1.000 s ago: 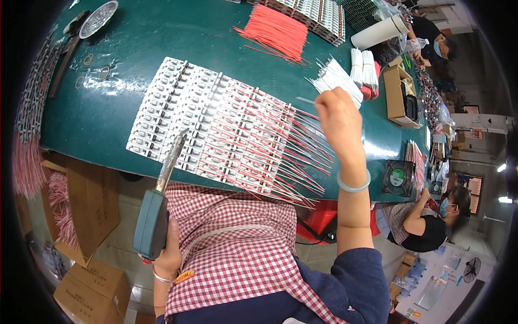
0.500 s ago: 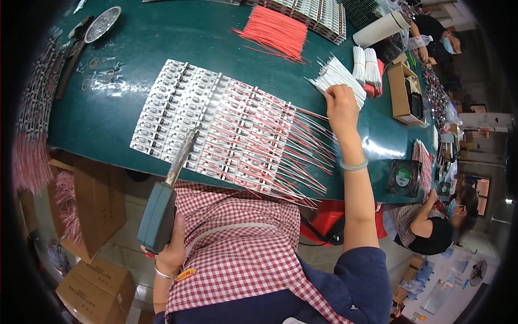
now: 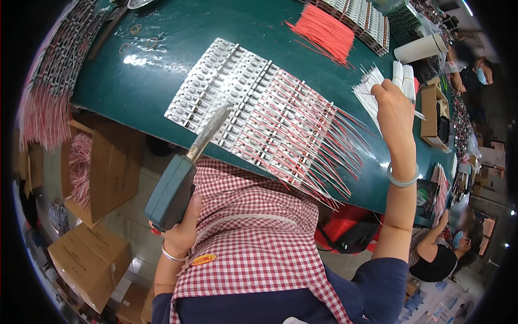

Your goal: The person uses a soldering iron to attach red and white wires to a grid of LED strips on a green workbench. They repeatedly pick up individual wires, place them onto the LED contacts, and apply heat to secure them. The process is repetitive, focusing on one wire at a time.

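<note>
My left hand (image 3: pixel 183 229) is wrapped around a hand tool (image 3: pixel 171 191) with a blocky teal-grey body and a long, dull metal shaft, like a soldering gun. The shaft's tip lies over a sheet of joined white modules (image 3: pixel 202 89) on the table. Red and white wires (image 3: pixel 342 156) run across the sheet's right half and hang past its right side. At the right, my right hand (image 3: pixel 394 110) is closed at a loose pile of white wires (image 3: pixel 367 86), its fingertips pinching what looks like one thin white wire. The hand partly covers the pile.
Red wires (image 3: pixel 324 35) lie at the back beside stacked module sheets (image 3: pixel 359 19). A white bottle (image 3: pixel 421 48), an open cardboard box (image 3: pixel 434 116) and a fan (image 3: pixel 426 198) are at the right. Wired modules (image 3: pixel 59 81) hang at the left. Two people work at the right.
The view has shifted, so the table appears lower and farther right. My right hand stays at the white wires, now pinched and slightly lifted. The tool remains in my left hand over the sheet.
</note>
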A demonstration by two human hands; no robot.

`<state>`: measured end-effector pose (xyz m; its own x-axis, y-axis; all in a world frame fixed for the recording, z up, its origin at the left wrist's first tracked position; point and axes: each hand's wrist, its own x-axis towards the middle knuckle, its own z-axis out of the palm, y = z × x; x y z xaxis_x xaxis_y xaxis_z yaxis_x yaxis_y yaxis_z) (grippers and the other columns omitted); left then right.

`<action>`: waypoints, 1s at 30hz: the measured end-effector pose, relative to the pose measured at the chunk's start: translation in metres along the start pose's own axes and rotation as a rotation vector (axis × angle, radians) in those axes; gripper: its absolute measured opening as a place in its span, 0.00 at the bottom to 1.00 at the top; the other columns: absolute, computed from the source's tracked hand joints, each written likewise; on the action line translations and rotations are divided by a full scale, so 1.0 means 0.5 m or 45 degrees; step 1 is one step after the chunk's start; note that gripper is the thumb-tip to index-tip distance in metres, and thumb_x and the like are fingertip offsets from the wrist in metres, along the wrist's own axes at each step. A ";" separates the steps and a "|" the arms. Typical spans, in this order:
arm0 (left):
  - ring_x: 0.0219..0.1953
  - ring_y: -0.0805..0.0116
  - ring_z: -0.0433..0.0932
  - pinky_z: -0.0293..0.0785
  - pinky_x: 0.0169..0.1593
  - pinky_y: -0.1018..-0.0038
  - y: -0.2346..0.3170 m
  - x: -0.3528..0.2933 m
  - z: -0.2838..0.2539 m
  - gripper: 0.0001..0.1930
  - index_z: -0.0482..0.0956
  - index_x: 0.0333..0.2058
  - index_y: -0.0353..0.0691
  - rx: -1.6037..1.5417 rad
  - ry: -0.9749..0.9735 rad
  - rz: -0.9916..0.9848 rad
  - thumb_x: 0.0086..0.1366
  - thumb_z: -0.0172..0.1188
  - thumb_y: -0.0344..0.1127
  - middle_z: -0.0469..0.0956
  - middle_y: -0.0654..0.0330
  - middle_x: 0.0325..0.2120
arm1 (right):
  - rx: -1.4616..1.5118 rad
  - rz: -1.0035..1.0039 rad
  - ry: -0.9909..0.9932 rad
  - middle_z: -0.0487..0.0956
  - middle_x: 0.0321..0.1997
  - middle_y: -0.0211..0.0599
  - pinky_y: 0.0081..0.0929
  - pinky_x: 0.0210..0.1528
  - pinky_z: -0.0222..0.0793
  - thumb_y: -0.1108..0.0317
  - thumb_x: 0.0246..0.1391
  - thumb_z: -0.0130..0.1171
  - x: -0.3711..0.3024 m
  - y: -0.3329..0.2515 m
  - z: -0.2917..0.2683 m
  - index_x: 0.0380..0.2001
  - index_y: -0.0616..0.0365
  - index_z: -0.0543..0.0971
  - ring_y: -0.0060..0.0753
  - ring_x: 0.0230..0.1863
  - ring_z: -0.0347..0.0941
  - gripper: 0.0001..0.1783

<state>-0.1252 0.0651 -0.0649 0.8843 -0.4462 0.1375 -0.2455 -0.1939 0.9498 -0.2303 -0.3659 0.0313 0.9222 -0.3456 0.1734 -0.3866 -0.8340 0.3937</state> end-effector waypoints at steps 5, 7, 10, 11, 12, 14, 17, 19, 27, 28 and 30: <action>0.19 0.75 0.72 0.67 0.22 0.78 0.016 -0.003 0.003 0.19 0.75 0.51 0.26 -0.214 0.049 -0.112 0.60 0.63 0.19 0.79 0.54 0.33 | -0.071 -0.188 -0.080 0.78 0.29 0.41 0.39 0.38 0.77 0.78 0.42 0.59 0.037 -0.035 0.053 0.19 0.60 0.79 0.44 0.38 0.79 0.03; 0.18 0.73 0.72 0.68 0.20 0.78 0.034 -0.001 0.008 0.22 0.72 0.53 0.25 -0.398 0.099 -0.228 0.59 0.63 0.20 0.79 0.49 0.37 | -0.001 -0.180 -0.049 0.77 0.29 0.42 0.39 0.38 0.77 0.78 0.42 0.59 0.038 -0.044 0.055 0.19 0.60 0.79 0.45 0.38 0.78 0.03; 0.17 0.70 0.73 0.69 0.18 0.77 0.056 0.008 0.007 0.26 0.68 0.55 0.26 -0.667 0.161 -0.416 0.58 0.64 0.22 0.78 0.43 0.44 | 0.116 -0.091 -0.013 0.77 0.32 0.41 0.39 0.39 0.76 0.78 0.44 0.58 0.025 -0.064 0.028 0.26 0.59 0.80 0.45 0.40 0.77 0.04; 0.17 0.70 0.73 0.69 0.18 0.77 0.052 0.009 0.001 0.27 0.67 0.56 0.26 -0.708 0.159 -0.452 0.58 0.63 0.23 0.77 0.42 0.46 | 0.204 -0.054 0.060 0.76 0.33 0.41 0.39 0.39 0.75 0.78 0.44 0.58 0.022 -0.088 0.012 0.28 0.59 0.80 0.45 0.40 0.77 0.06; 0.17 0.69 0.73 0.69 0.18 0.77 0.051 0.012 -0.003 0.28 0.66 0.56 0.26 -0.751 0.152 -0.484 0.58 0.63 0.23 0.76 0.41 0.48 | 0.289 -0.011 0.136 0.76 0.34 0.40 0.39 0.39 0.75 0.78 0.45 0.57 0.014 -0.112 0.000 0.31 0.59 0.80 0.45 0.40 0.76 0.08; 0.19 0.68 0.74 0.71 0.20 0.77 0.049 0.022 -0.005 0.26 0.67 0.55 0.27 -0.777 0.119 -0.519 0.58 0.64 0.25 0.77 0.43 0.47 | 0.616 -0.072 0.265 0.75 0.36 0.41 0.40 0.40 0.73 0.83 0.43 0.56 -0.003 -0.168 -0.014 0.37 0.58 0.78 0.46 0.41 0.74 0.15; 0.21 0.69 0.75 0.72 0.23 0.77 0.047 0.028 0.003 0.26 0.69 0.54 0.28 -0.757 0.089 -0.514 0.58 0.65 0.26 0.77 0.44 0.47 | 0.962 -0.127 0.324 0.75 0.38 0.42 0.39 0.43 0.72 0.86 0.41 0.56 -0.028 -0.271 -0.035 0.38 0.59 0.77 0.46 0.42 0.73 0.18; 0.22 0.70 0.75 0.72 0.24 0.77 0.045 0.026 0.005 0.25 0.70 0.53 0.29 -0.682 0.082 -0.473 0.58 0.66 0.26 0.78 0.45 0.46 | 1.046 -0.130 0.319 0.75 0.37 0.40 0.37 0.40 0.73 0.84 0.42 0.56 -0.037 -0.321 -0.033 0.37 0.59 0.77 0.44 0.40 0.73 0.16; 0.29 0.69 0.79 0.76 0.32 0.75 0.025 -0.010 -0.002 0.18 0.79 0.47 0.28 -0.205 0.009 -0.340 0.59 0.69 0.25 0.82 0.52 0.38 | 1.045 -0.179 0.361 0.76 0.37 0.36 0.32 0.34 0.71 0.78 0.42 0.60 -0.070 -0.393 -0.004 0.40 0.64 0.82 0.37 0.37 0.73 0.17; 0.32 0.67 0.82 0.78 0.36 0.74 0.022 -0.014 -0.003 0.16 0.81 0.45 0.28 -0.066 -0.017 -0.289 0.59 0.70 0.26 0.83 0.53 0.37 | 1.036 -0.182 0.361 0.76 0.37 0.37 0.32 0.34 0.71 0.78 0.42 0.60 -0.072 -0.394 -0.003 0.41 0.64 0.81 0.37 0.37 0.73 0.17; 0.36 0.62 0.84 0.79 0.39 0.72 0.026 -0.017 -0.006 0.13 0.82 0.41 0.28 0.061 -0.096 -0.214 0.57 0.70 0.25 0.83 0.51 0.37 | 1.021 -0.191 0.363 0.76 0.37 0.37 0.31 0.34 0.71 0.79 0.42 0.60 -0.075 -0.396 -0.001 0.41 0.65 0.81 0.38 0.37 0.72 0.17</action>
<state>-0.1348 0.0689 -0.0531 0.8827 -0.4678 -0.0447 -0.1175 -0.3118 0.9428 -0.1882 -0.1875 -0.0529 0.8841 -0.1759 0.4329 -0.0390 -0.9510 -0.3068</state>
